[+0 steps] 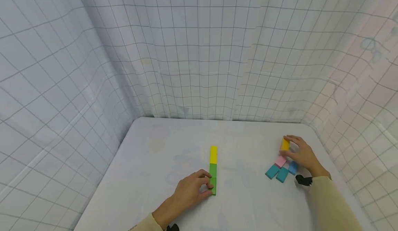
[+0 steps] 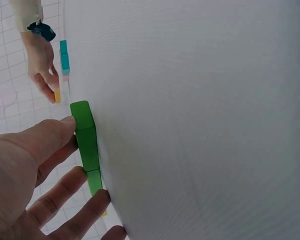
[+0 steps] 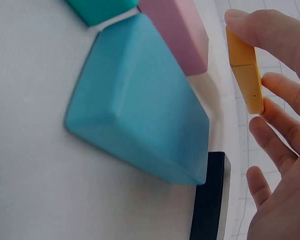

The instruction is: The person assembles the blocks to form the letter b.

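A straight row on the white table has a yellow block [image 1: 213,154] at its far end and two green blocks [image 1: 212,170] nearer. My left hand [image 1: 191,189] lies along the row's left side, with thumb and fingertips against the green pieces [image 2: 87,140]. At the right, my right hand [image 1: 304,155] pinches a yellow block [image 1: 285,144] between thumb and fingers; a thin line crosses this block [image 3: 244,60] in the right wrist view. Just below the right hand lie a pink block [image 1: 280,161], a blue block [image 1: 293,167] and two teal blocks [image 1: 272,172].
The white table [image 1: 149,155] carries both groups of blocks, set well apart. Grid-patterned cloth [image 1: 199,58] hangs behind the far edge and along both sides. A dark band [image 1: 304,180] sits on the right wrist.
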The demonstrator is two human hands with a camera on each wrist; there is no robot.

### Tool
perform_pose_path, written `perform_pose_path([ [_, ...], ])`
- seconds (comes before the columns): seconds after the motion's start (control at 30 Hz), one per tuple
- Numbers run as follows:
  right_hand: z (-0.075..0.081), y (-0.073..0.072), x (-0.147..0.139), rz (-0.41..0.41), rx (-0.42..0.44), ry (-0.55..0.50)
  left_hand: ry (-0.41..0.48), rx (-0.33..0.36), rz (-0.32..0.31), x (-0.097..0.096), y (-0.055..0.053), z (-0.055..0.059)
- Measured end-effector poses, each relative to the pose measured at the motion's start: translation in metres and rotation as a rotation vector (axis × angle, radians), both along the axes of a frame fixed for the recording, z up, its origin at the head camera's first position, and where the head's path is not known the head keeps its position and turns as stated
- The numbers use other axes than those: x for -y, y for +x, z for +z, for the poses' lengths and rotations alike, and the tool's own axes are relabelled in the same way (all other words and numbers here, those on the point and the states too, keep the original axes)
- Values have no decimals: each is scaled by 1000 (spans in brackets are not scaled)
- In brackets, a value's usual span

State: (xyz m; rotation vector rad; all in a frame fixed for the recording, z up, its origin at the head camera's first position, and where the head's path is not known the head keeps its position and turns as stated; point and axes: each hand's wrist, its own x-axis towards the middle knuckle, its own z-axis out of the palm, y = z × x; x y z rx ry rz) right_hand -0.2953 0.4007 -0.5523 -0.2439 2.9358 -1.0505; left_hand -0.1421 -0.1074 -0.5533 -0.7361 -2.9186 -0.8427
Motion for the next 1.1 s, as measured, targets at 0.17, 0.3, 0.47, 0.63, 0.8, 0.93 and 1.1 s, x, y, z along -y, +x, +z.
perform_pose_path([
  [0.17, 1, -2, 7, 9, -22, -1, -10, -5, 0, 1, 0, 1],
  [0.3, 1, -4, 12, 16, -31, 2, -7, -7, -2, 1, 0, 1],
  [0.47, 3, -6, 19, 24, -39, -3, -5, -17, -3, 1, -1, 0],
  [0.63, 5, -9, 27, 39, -44, -3, -5, -21, -2, 1, -1, -1],
  [0.8, 8, -11, 35, 55, -33, -14, 0, -24, -2, 0, -1, 0],
  [0.93, 8, -11, 40, 66, -31, -16, -4, -27, -2, 0, -1, -1],
  [1.1, 6, -13, 47, 77, -35, -26, -5, -29, -1, 0, -1, -1],
])
